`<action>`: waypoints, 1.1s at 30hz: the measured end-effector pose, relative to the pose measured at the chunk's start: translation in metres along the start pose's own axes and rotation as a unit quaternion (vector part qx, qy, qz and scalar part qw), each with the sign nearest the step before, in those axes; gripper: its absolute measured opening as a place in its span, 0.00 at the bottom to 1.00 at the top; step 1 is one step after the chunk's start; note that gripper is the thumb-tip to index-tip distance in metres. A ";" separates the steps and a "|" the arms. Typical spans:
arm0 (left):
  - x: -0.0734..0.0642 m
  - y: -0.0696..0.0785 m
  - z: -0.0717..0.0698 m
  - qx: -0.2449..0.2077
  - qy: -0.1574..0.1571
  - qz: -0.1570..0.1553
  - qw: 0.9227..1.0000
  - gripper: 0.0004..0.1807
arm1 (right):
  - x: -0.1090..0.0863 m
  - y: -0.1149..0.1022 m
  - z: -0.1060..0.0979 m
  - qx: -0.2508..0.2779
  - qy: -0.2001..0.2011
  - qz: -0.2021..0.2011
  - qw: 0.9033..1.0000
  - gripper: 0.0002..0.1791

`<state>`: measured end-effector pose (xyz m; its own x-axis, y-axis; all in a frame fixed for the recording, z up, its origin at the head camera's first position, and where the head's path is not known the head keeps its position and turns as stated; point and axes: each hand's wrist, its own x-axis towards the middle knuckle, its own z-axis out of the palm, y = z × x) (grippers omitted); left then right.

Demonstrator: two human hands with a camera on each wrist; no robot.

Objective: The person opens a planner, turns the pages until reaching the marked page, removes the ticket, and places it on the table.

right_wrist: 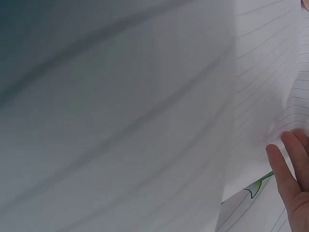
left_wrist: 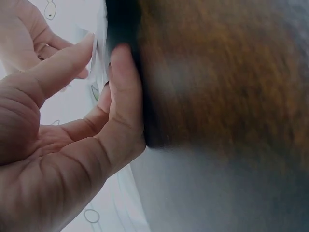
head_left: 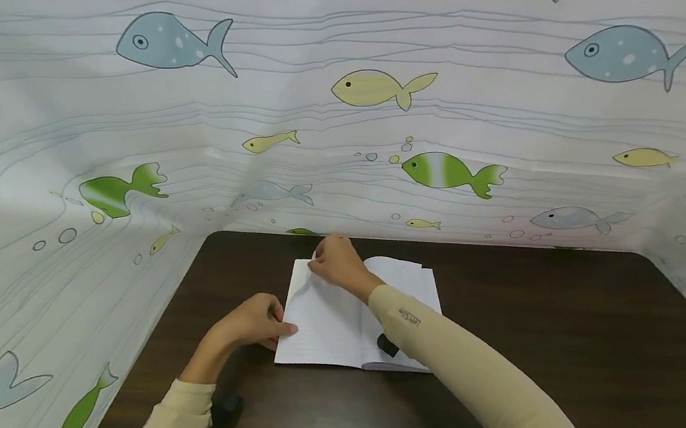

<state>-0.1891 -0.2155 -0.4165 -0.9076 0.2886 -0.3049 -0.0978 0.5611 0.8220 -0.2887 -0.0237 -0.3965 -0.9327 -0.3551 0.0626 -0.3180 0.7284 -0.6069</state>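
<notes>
An open notebook [head_left: 327, 322] with lined white pages lies on the dark table. My left hand [head_left: 251, 322] pinches its left edge, thumb on the page and fingers beneath; the left wrist view shows that thumb [left_wrist: 65, 67] and those fingers [left_wrist: 126, 92] on either side of the edge. At the top of the left page, my right hand [head_left: 338, 266] pinches the page's upper edge between thumb and fingers. A raised page [right_wrist: 145, 121] fills most of the right wrist view, where the right fingers [right_wrist: 285, 174] touch the paper. Part of the right page is behind my right forearm.
The dark wooden table [head_left: 550, 331] extends to both sides of the notebook. A white curtain with fish drawings [head_left: 320, 49] stands around its back and sides. Small black devices sit at the right wrist [head_left: 388, 344] and left wrist [head_left: 227, 409].
</notes>
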 end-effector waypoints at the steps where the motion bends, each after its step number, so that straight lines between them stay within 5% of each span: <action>1: 0.000 0.000 0.001 -0.002 0.001 0.001 1.000 0.13 | 0.000 0.000 0.001 -0.003 0.001 0.001 1.000 0.18; 10: 0.002 0.000 0.005 0.009 0.016 -0.010 1.000 0.13 | 0.001 0.003 0.009 -0.026 -0.020 0.006 0.999 0.18; 21: 0.008 0.004 0.007 0.064 0.049 -0.026 0.996 0.14 | -0.004 -0.003 0.009 -0.096 -0.104 -0.037 0.989 0.20; 33: 0.009 0.006 0.007 0.079 0.051 -0.032 0.995 0.15 | -0.004 0.021 -0.027 -0.178 -0.110 -0.074 0.975 0.21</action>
<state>-0.1950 -0.2040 -0.4183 -0.9388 0.1729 -0.2980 -0.0988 0.6937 0.7135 -0.2961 0.0085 -0.3880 -0.8258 -0.5601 -0.0667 -0.5216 0.8033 -0.2875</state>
